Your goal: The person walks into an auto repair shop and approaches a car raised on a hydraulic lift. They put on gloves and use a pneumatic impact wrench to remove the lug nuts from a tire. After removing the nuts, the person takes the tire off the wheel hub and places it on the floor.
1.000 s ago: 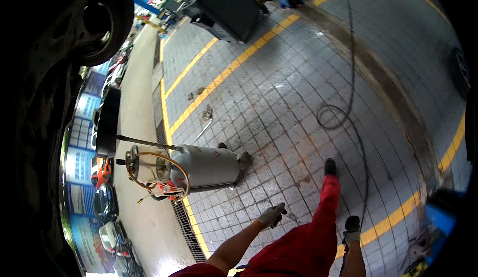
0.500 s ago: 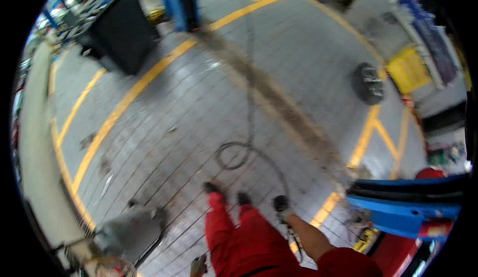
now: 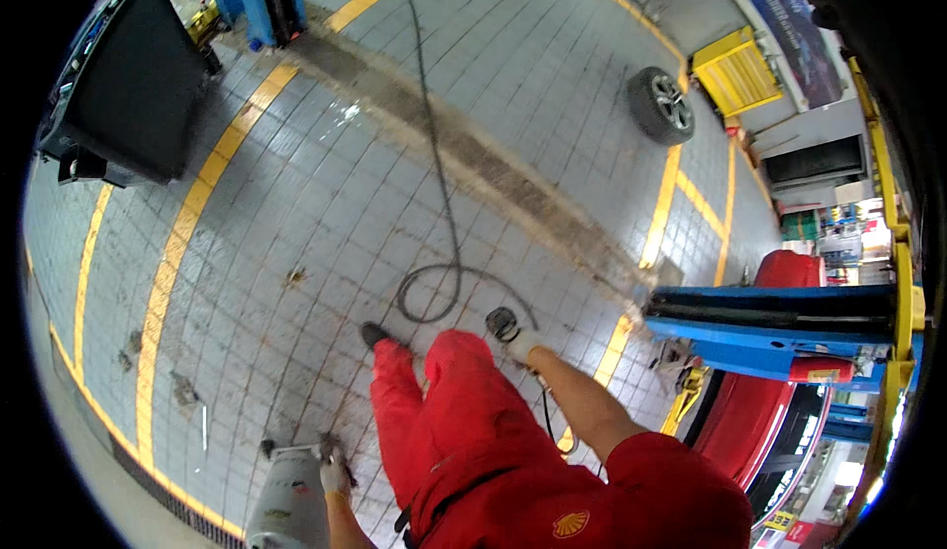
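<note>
My right hand (image 3: 521,345), in a pale glove, is closed on a round black gauge (image 3: 501,323) held out in front of my legs. A thin black hose (image 3: 546,406) hangs below that hand beside my red trousers. Low on the left stands a grey metal tank (image 3: 289,505) with a bar handle (image 3: 294,447) across its top. My gloved left hand (image 3: 335,472) is at the right end of this handle, its dark fingers appearing bent round it. The tank's lower part is cut off by the picture's edge.
A long dark hose (image 3: 431,125) runs over the tiled floor and loops before my feet. A wheel (image 3: 661,105) lies near a yellow box (image 3: 737,71). Blue lift posts (image 3: 261,1) stand far left and at right, beside a red car (image 3: 742,416). A black cart (image 3: 128,80) stands at upper left.
My left hand has moved left and reached the grey tank's handle. My right hand still holds the gauge. The view has shifted, and one foot has gone out of sight behind my leg.
</note>
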Action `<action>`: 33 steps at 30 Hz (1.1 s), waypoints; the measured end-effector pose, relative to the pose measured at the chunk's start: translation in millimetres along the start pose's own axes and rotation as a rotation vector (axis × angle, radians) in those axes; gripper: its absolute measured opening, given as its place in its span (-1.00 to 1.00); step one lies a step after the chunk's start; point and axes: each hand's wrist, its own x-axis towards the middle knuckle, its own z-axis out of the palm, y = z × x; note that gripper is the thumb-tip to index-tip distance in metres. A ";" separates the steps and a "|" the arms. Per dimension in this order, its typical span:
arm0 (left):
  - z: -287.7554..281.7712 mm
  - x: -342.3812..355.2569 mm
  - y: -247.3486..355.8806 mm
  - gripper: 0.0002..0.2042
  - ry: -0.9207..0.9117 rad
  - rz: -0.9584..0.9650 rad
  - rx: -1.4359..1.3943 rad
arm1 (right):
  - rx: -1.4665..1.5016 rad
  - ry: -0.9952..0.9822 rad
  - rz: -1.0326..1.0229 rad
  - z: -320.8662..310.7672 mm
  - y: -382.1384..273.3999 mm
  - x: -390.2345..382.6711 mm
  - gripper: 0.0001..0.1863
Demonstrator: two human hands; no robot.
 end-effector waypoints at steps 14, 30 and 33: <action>-1.8 62.9 213.3 -0.55 -0.005 -0.079 0.011 | 0.261 -0.012 -0.030 -56.0 -10.4 55.6 -0.69; 323.6 125.1 553.2 -0.47 -0.299 -0.038 0.401 | 0.437 -0.048 0.071 -293.8 57.9 168.6 -0.64; 397.8 132.8 661.5 -0.49 -0.331 0.093 0.429 | 0.563 -0.036 0.060 -295.1 94.1 198.5 -0.62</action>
